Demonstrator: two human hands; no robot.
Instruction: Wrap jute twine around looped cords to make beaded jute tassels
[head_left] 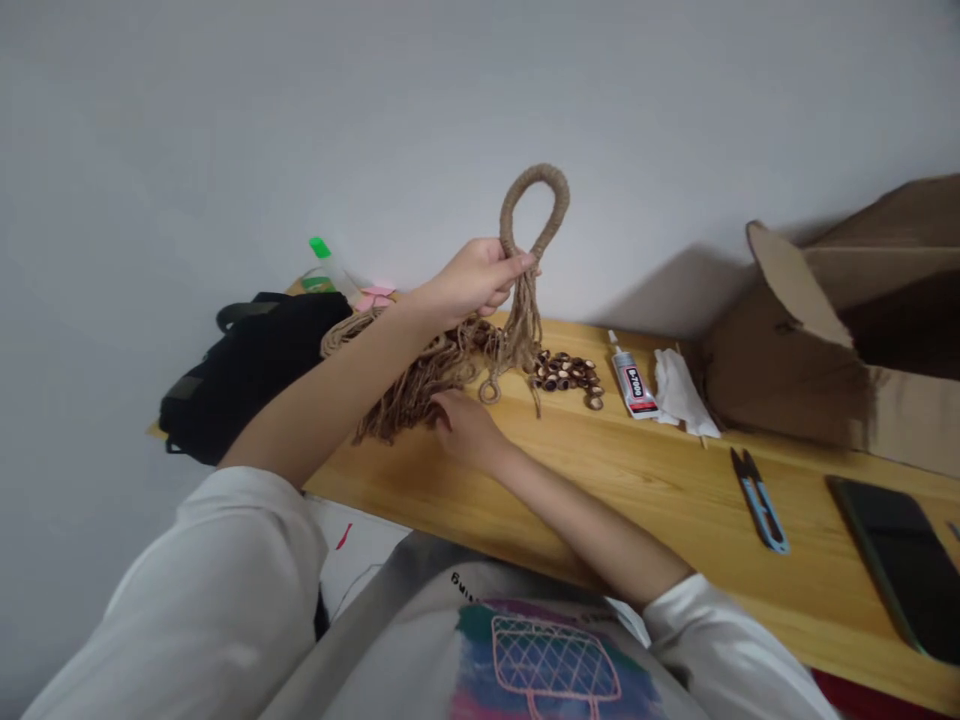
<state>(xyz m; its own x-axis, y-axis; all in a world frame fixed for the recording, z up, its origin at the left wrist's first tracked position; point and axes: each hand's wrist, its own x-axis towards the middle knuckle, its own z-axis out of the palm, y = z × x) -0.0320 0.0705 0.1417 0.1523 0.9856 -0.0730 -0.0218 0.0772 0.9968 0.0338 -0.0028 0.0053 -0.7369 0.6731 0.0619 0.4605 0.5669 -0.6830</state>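
rope loop: tan | bag: black | snips: blue, black | box: brown | tabletop: yellow-brown, wood-grained

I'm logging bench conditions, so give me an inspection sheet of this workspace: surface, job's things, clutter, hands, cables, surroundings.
Surface: wooden table.
Job's things: rope loop raised, strands hanging beneath; cord bundle on the table; small brown pieces in a cluster.
Clutter: glue tube, crumpled white material, blue-handled snips, phone, black bag.
Hands: left hand grips the loop's neck; right hand at the bundle's near edge, its grip unclear.
Cables: nothing seen.
Surroundings: grey wall behind; open cardboard box at right.
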